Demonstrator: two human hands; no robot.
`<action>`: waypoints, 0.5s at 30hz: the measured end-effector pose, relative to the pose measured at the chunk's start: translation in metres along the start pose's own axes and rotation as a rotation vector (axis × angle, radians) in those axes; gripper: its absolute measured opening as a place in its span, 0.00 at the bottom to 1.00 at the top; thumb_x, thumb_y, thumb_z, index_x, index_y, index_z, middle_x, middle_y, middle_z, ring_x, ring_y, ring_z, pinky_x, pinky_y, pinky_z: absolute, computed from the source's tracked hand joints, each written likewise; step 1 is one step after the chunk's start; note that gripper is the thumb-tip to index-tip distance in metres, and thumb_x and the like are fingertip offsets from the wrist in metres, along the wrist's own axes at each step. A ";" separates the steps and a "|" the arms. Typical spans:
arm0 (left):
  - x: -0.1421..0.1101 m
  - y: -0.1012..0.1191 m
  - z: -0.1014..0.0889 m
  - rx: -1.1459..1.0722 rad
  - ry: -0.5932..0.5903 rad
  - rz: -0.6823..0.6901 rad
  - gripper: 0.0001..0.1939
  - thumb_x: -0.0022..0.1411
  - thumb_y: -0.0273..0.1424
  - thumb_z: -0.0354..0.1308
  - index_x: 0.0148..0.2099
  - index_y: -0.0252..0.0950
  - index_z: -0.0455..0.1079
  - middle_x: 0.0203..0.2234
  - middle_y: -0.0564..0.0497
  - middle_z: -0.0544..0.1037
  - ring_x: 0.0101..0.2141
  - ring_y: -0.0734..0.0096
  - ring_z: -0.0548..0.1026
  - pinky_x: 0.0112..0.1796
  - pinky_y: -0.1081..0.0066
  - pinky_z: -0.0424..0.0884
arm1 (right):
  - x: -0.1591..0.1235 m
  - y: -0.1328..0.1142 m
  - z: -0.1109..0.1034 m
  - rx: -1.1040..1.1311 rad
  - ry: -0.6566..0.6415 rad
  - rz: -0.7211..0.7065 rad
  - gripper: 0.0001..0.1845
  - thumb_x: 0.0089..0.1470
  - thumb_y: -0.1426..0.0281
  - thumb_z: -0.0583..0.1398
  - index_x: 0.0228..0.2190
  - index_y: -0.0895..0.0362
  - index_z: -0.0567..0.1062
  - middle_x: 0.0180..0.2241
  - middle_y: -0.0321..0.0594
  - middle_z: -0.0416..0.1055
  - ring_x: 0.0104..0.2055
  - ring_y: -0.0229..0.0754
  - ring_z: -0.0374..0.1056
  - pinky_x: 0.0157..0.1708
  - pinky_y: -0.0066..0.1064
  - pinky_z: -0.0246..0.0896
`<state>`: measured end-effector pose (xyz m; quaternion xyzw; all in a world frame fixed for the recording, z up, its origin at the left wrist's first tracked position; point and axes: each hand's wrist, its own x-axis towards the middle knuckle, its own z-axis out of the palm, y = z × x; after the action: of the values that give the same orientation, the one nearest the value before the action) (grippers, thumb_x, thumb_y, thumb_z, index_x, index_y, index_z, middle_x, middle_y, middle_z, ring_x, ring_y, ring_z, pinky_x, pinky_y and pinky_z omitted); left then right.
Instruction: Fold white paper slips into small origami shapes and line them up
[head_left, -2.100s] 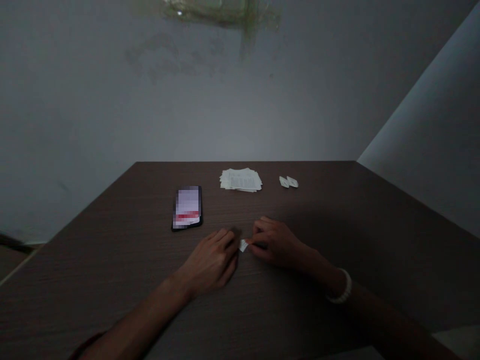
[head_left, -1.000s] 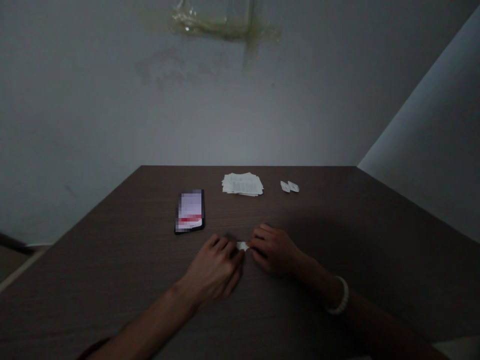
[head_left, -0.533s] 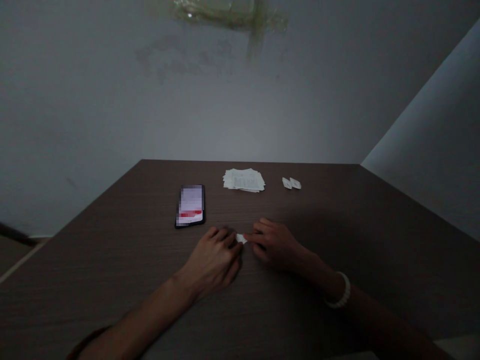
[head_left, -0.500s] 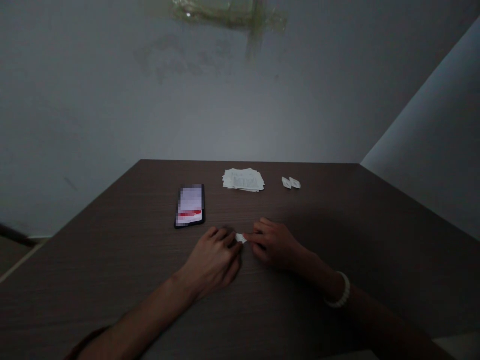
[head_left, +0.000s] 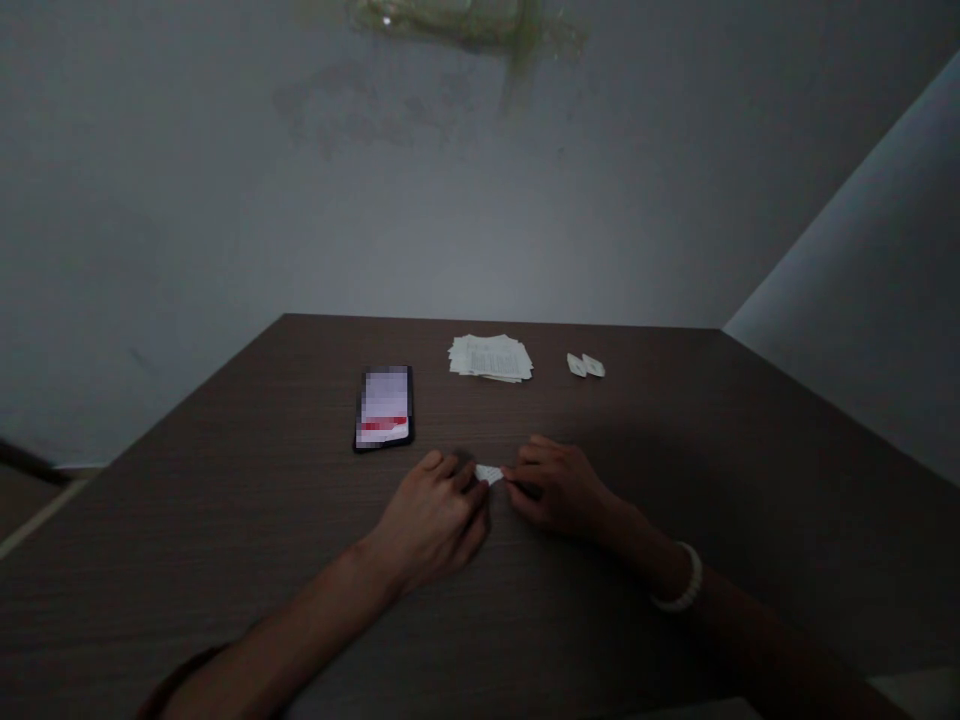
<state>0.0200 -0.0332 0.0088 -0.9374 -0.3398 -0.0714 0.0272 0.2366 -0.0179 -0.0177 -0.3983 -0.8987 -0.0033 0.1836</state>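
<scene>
A small white piece of paper [head_left: 490, 474] with faint print lies on the dark table between my two hands. The fingers of my left hand [head_left: 439, 510] are curled and press on its left end, hiding that part. At its right tip, my right hand [head_left: 559, 485] pinches the paper between thumb and index finger, the other fingers bent. A pale beaded bracelet [head_left: 688, 580] circles my right wrist.
Beyond my left hand a phone [head_left: 384, 406] lies with its screen lit. A loose stack of printed papers [head_left: 491, 357] sits farther back, with two small folded papers [head_left: 586, 365] to its right. The table [head_left: 225, 480] meets a stained wall [head_left: 420, 220].
My right hand's fingertips have shifted slightly right, and more of the paper shows between the hands. My left hand stays on its left end. The whole view has shifted a little.
</scene>
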 end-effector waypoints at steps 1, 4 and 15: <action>0.000 0.000 0.001 0.001 0.001 0.002 0.13 0.65 0.33 0.48 0.43 0.34 0.71 0.36 0.42 0.75 0.41 0.56 0.70 0.41 0.57 0.60 | 0.000 0.001 0.001 0.006 0.000 0.005 0.07 0.55 0.70 0.58 0.30 0.56 0.77 0.25 0.38 0.67 0.31 0.39 0.59 0.29 0.31 0.48; 0.000 0.000 0.002 0.012 0.001 0.008 0.13 0.65 0.34 0.48 0.43 0.33 0.72 0.36 0.42 0.75 0.39 0.56 0.70 0.41 0.57 0.61 | 0.001 0.002 0.003 0.015 0.007 0.013 0.08 0.55 0.70 0.58 0.28 0.56 0.77 0.24 0.37 0.67 0.30 0.39 0.59 0.29 0.30 0.48; -0.001 0.000 0.005 0.012 0.061 0.043 0.12 0.65 0.30 0.49 0.44 0.33 0.72 0.47 0.42 0.74 0.42 0.56 0.69 0.41 0.57 0.64 | 0.003 0.003 0.006 0.000 0.041 -0.029 0.10 0.55 0.71 0.57 0.23 0.57 0.75 0.20 0.35 0.67 0.24 0.36 0.55 0.30 0.30 0.51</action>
<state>0.0203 -0.0331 0.0034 -0.9417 -0.3188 -0.0974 0.0447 0.2349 -0.0123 -0.0227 -0.3851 -0.9004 -0.0140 0.2019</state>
